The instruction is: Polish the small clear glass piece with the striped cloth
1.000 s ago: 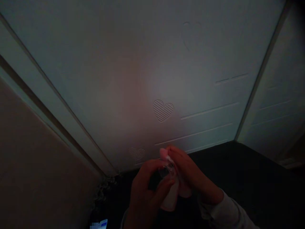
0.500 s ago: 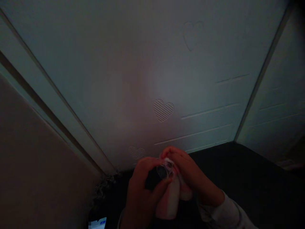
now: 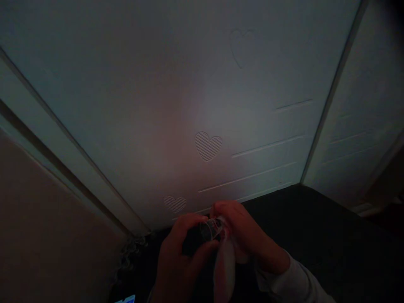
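A small clear round piece (image 3: 206, 230) with a ring-like rim, perhaps glass or plastic, sits between the thumb and fingers of my left hand (image 3: 179, 256). My right hand (image 3: 238, 227) is closed around a pink and white cloth (image 3: 224, 267), pressed against the right side of the clear piece. Part of the cloth hangs down below my hands. Dim light hides the exact kind of the clear piece, and my right fingertips are mostly covered.
Behind my hands stands a pale panel (image 3: 142, 126) with carved hearts and grooves. A dark surface (image 3: 284, 223) lies below. Crumpled trim (image 3: 129, 252) runs along the left edge, and a lit screen (image 3: 128, 299) shows at the bottom left. A brownish surface (image 3: 41, 227) rises at left.
The clear piece shows more of its side, and the cloth sits further right on it, hanging lower. Both hands appear slightly lower and further left; the view has shifted a little.
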{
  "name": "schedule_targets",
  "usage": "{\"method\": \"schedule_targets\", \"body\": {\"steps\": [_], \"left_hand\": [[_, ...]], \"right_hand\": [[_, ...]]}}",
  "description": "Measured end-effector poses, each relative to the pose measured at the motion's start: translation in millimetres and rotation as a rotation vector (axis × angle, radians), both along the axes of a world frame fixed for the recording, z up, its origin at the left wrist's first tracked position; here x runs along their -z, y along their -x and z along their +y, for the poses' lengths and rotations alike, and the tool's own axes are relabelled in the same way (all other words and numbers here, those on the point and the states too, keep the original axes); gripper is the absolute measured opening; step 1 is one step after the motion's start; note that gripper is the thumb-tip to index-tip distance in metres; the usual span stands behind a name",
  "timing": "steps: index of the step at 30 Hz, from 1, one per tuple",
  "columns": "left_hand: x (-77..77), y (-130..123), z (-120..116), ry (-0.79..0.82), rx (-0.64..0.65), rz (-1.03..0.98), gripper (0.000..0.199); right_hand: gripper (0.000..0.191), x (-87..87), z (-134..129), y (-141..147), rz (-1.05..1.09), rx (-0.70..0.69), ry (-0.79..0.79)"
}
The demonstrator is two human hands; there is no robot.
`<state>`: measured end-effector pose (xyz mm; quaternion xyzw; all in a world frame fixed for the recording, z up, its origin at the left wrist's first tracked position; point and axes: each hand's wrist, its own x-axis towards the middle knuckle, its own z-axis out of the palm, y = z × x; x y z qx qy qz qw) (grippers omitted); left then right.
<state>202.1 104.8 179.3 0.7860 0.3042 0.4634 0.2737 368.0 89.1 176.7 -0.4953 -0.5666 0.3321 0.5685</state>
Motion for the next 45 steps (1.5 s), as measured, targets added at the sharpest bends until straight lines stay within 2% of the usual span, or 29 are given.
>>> {"method": "schedule_targets", "body": {"steps": [6,11,15,22,27,31,34,38,42,45], "left_hand": [[-0.8,0.5,0.1,0.007,0.014,0.000,0.023],[-1.1,1.1,-0.8,0.121,0.006,0.023,0.022],[1.9,-4.6,-2.9,0.200,-0.003,-0.081,0.018],[1.6,-18.4,-8.6,0.445,-0.068,-0.427,0.020],[-3.9,-20.8,-14.2,0.479,-0.110,-0.477,0.025],[-1.2,-26.6,-9.5,0.506,-0.115,-0.494,0.022],[4.3,-30.3,-0.5,0.568,-0.052,-0.494,0.022],[8.0,-27.3,5.5,0.664,0.001,-0.485,0.026],[3.5,-19.6,6.3,0.737,0.023,-0.554,0.026],[0.3,-14.3,8.2,0.727,-0.001,-0.585,0.026]], "right_hand": [[0.032,-0.2,0.8,2.7,0.036,0.051,0.018],[0.040,8.8,3.4,5.6,0.073,0.130,0.036],[0.046,15.3,3.1,5.2,0.038,0.124,-0.017],[0.035,24.6,4.7,14.5,0.091,0.142,-0.089],[0.024,31.6,4.0,14.9,0.080,0.147,-0.153],[0.021,28.1,2.1,11.3,-0.005,0.189,-0.142],[0.022,24.9,2.5,10.2,0.024,0.136,-0.090],[0.023,24.9,-1.3,13.0,0.180,0.004,-0.035],[0.023,24.6,-9.1,19.6,0.316,-0.135,0.029],[0.023,21.9,-10.3,23.0,0.265,-0.160,0.058]]}}
